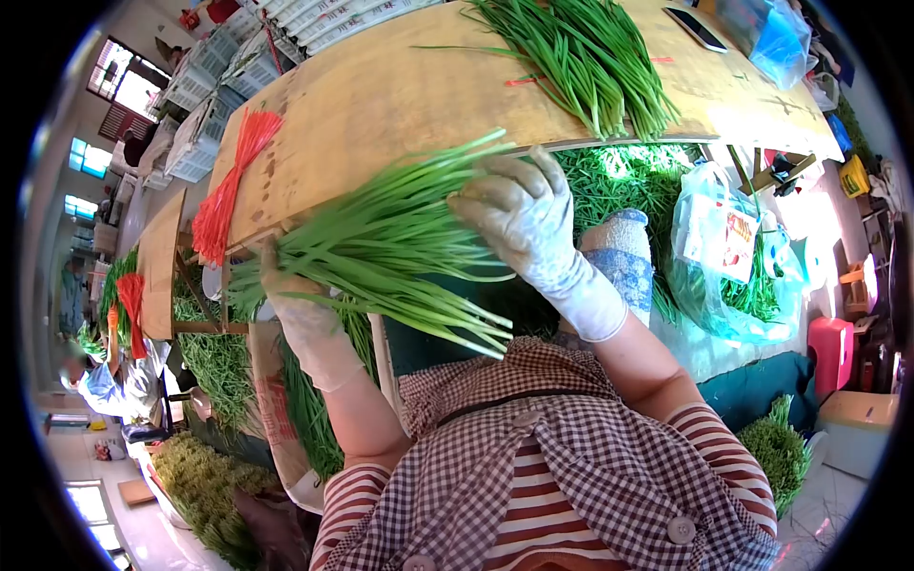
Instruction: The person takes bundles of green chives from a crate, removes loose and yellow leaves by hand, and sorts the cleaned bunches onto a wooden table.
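One table point(362, 105), bearing a pile of greens point(600, 67). Stacked crates point(200, 81) beyond it; contents not discernible. A pale container point(269, 395), lower left, holds long greens point(309, 423). A clear bag point(705, 309), right, holds greens and a printed packet point(739, 246). One bunch point(400, 243) is at the table's near edge, gripped by the gloved left hand point(297, 300); the right hand point(519, 205) has fingers curled by its stems, grip undetermined.

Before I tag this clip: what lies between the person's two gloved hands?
A bunch of long green stalks spans the stretch between the left hand and the right hand, as the head view shows.
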### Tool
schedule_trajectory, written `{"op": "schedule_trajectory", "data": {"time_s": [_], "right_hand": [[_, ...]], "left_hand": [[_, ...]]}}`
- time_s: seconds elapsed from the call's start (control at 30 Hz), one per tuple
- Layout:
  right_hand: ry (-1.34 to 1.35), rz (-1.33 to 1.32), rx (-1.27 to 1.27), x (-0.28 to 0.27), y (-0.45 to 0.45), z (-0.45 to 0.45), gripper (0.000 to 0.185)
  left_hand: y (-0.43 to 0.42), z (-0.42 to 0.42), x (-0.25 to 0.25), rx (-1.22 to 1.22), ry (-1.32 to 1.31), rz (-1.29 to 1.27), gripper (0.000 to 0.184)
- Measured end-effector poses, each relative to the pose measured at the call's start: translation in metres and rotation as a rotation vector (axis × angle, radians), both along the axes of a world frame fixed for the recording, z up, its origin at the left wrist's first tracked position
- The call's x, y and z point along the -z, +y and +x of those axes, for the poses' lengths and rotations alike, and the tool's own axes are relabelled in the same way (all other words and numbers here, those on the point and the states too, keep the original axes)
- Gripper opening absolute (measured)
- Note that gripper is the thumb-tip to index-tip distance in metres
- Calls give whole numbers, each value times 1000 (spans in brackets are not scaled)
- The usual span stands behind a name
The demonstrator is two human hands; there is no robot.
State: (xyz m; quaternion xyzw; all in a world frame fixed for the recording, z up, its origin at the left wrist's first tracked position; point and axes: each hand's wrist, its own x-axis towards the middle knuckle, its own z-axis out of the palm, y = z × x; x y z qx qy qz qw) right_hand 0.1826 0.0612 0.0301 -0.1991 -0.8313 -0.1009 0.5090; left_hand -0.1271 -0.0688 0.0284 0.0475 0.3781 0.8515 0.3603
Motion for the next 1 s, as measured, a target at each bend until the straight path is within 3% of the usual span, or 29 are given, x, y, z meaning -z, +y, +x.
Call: {"op": "schedule_trajectory", "data": {"time_s": [0.07, 0.1, 0.17, 0.23, 0.33, 0.37, 0.4, 0.43, 0.47, 0.53, 0.57, 0.6, 0.67, 0.77, 0.87, 0.9, 1.0], "right_hand": [[-33, 9, -48, 6, 5, -2, 16], [-51, 14, -71, 8, 7, -1, 10], [-87, 24, -114, 12, 11, 2, 22], [-99, -35, -61, 20, 14, 11, 26], [-77, -212, 167, 32, 25, 42, 14], [-70, -412, 173, 35, 27, 51, 13], [-62, -615, 180, 37, 26, 58, 16], [174, -1032, -54, 29, 18, 55, 23], [224, -1042, -101, 26, 8, 49, 28], [271, -1166, -254, 21, -6, 31, 32], [200, -1106, -200, 22, -10, 22, 32], [299, -1199, -242, 18, -15, 15, 24], [430, -1142, -304, 10, -19, 9, 18], [328, -1075, -267, 12, -18, 13, 15], [526, -1076, -108, 25, -6, 23, 14], [402, -1167, 127, 21, 1, 32, 15], [271, -933, -174, 33, 14, 39, 25]], "left_hand": [[2, 20, -19, -59, -44, -18, 28], [0, 17, -16, 38, -17, 93, 29], [-7, 1, -4, 233, 37, 314, 29], [-9, -16, 5, 202, 37, 324, 31], [-19, -41, 12, 261, 139, 377, 35], [-20, -39, 8, 298, 190, 399, 36], [-19, -35, 6, 172, 169, 306, 31], [-14, -15, -9, 48, 148, 213, 26], [-8, 0, -17, -76, 126, 120, 22], [-2, 12, -16, -53, 79, 108, 22], [0, 14, -16, -42, 57, 104, 23], [0, 13, -14, -50, 57, 63, 27], [0, 5, -2, -71, 59, -18, 46], [2, -3, 0, -84, 112, 56, 49], [0, 31, -32, -176, 10, -27, 28], [-2, 27, -28, -149, 25, 11, 29], [-4, 19, -20, -98, 24, 47, 34]]}}
